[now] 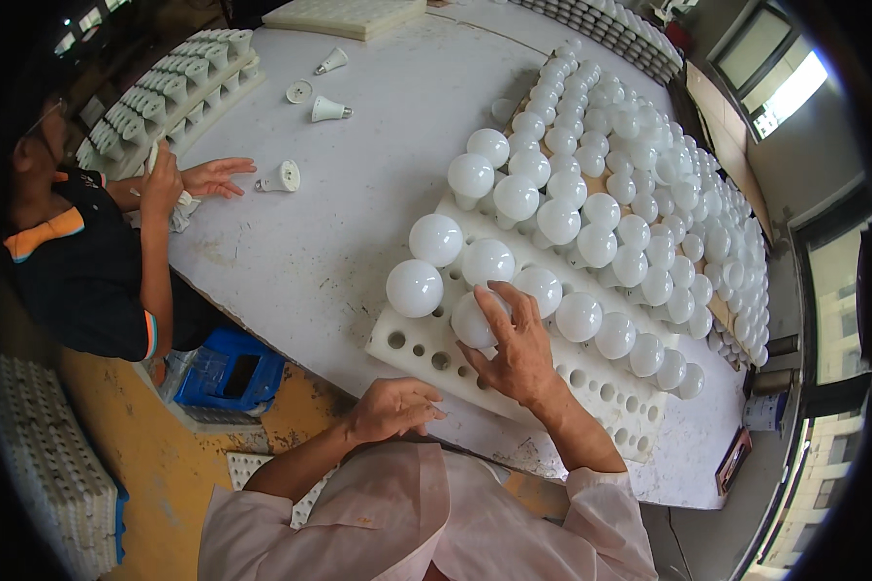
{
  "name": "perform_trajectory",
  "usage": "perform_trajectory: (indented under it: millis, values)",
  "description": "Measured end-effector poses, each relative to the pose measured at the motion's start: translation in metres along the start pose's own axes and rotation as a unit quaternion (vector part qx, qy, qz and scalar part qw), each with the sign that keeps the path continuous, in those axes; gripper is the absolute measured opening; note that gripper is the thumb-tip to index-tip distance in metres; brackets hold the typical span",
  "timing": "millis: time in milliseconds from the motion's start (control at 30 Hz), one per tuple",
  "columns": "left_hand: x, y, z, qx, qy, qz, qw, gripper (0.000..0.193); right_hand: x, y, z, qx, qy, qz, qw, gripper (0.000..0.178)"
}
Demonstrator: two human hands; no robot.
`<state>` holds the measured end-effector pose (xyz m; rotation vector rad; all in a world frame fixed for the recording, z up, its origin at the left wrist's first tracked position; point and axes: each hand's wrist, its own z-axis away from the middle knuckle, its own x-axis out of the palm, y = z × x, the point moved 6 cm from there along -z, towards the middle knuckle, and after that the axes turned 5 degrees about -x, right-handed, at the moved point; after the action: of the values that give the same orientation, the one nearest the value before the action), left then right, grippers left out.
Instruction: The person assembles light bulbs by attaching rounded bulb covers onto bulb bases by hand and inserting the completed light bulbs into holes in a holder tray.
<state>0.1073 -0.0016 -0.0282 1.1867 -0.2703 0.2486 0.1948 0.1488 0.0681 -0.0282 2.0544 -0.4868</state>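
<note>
Right hand [518, 358]: reaching over foam tray [572, 356], fingers curved round white globe [468, 324]
Left hand [394, 410]: near, left; fingers curled, contents unclear

A workshop: rows of white globe bulbs [578, 318] crowd foam trays [426, 329], lamp bases [175, 89] stand ranked, and 1 co-worker [77, 290] shares the big worktable [310, 252] above a scuffed yellow floor [165, 465].

The right hand [521, 360] reaches forward, fingers [495, 312] arched; the left hand [392, 411] hangs back, half-curled.
</note>
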Motion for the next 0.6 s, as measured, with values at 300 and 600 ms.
perform_trajectory:
  millis: [300,600]
  values:
    - [-0.089,0.018,0.040,0.174,0.241,0.015,0.955,0.020,-0.061,0.004,-0.020,-0.036,0.070,-0.008,0.997,0.058]
    - [-0.210,0.088,-0.033,0.178,0.479,-0.308,0.802,0.045,-0.134,0.195,-0.094,0.167,0.026,0.027,0.985,0.037]
